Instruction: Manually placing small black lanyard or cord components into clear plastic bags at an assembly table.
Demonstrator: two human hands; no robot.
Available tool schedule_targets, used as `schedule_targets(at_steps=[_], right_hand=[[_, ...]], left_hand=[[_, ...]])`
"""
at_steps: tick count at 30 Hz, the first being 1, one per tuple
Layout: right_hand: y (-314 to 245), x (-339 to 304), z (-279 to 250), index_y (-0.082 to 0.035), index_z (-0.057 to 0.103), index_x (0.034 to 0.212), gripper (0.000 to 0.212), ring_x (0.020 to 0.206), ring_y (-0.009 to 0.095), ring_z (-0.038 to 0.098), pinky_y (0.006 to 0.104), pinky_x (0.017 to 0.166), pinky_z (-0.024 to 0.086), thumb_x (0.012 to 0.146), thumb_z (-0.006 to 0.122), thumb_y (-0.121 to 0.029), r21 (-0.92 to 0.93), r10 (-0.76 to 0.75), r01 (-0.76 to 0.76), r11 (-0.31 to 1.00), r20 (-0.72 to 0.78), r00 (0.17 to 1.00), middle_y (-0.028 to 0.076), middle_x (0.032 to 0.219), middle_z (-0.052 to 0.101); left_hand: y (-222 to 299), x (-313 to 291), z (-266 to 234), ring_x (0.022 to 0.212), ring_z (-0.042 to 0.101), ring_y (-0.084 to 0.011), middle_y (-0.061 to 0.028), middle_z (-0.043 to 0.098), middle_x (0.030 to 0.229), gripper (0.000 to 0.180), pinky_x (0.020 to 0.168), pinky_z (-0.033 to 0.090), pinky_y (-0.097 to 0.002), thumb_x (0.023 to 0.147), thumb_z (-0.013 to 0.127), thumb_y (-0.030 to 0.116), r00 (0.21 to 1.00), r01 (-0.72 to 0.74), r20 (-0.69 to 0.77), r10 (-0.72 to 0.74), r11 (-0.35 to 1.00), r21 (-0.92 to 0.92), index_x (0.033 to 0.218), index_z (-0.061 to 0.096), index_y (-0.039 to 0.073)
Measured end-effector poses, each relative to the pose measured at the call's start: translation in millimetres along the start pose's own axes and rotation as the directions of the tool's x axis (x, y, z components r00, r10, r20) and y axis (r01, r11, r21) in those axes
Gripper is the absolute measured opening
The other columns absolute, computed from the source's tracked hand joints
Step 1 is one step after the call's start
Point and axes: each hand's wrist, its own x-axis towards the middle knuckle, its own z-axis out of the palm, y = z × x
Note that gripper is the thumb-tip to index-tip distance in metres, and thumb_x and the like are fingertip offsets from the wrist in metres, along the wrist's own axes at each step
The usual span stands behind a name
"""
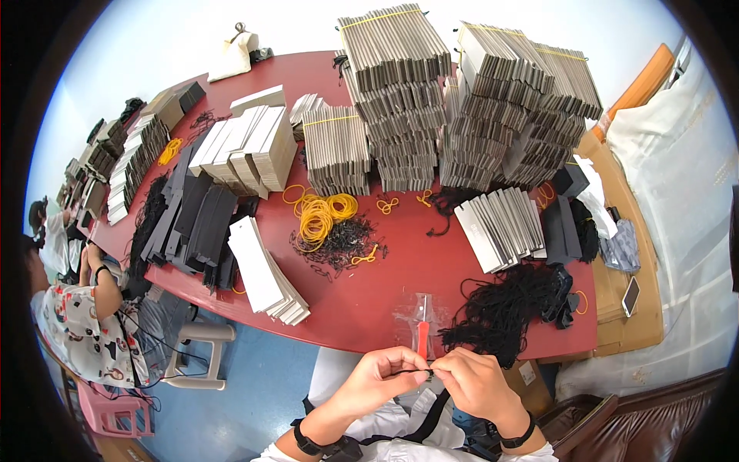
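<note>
My left hand (385, 379) and my right hand (479, 385) meet over my lap at the table's near edge. Both are closed, with thumbs and fingers pinching a short piece of thin black cord (429, 373) between them. Its ends are mostly hidden by the fingers. Just beyond the hands, a small red-handled tool (423, 337) with a pale tip lies on clear plastic. A tangled heap of black cords (496, 312) spreads on the table to the right of it. A fanned stack of white cards (265, 277) lies to the left.
Tall bundles of grey-brown folded card (400, 100) stand at the back of the red table (369, 296). Yellow rubber bands (327, 215) and small black loops (339, 250) lie mid-table. White packets (500, 231) stand at right. At far left sits another person (85, 323) near a stool (202, 354).
</note>
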Motion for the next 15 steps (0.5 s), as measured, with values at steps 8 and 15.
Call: schedule_targets(at_steps=[8,15], right_hand=[[2,-2,-1,-0.003,0.059,0.089,0.008,0.063,0.025,0.061,0.033,0.052,0.048,0.083,0.064,-0.004,0.17,0.06,-0.06,0.984,0.008,0.998,0.009,0.074,0.06],[5,-4,-9,-0.001,0.057,0.093,0.007,0.068,0.028,0.063,0.035,0.059,0.049,0.089,0.058,-0.006,0.361,0.119,-0.193,0.913,0.217,0.969,0.011,0.077,0.061]], left_hand=[[-1,1,0,0.077,0.053,-0.0025,0.0027,0.061,0.087,0.009,0.067,0.042,-0.018,0.087,0.065,0.005,1.0,0.024,0.013,-0.024,1.0,0.004,0.095,0.062,0.003],[-4,1,-5,0.087,0.055,-0.0051,0.0009,0.061,0.094,0.012,0.078,0.044,-0.0218,0.088,0.064,0.002,0.989,0.033,0.145,-0.034,0.999,0.014,0.099,0.059,0.003]])
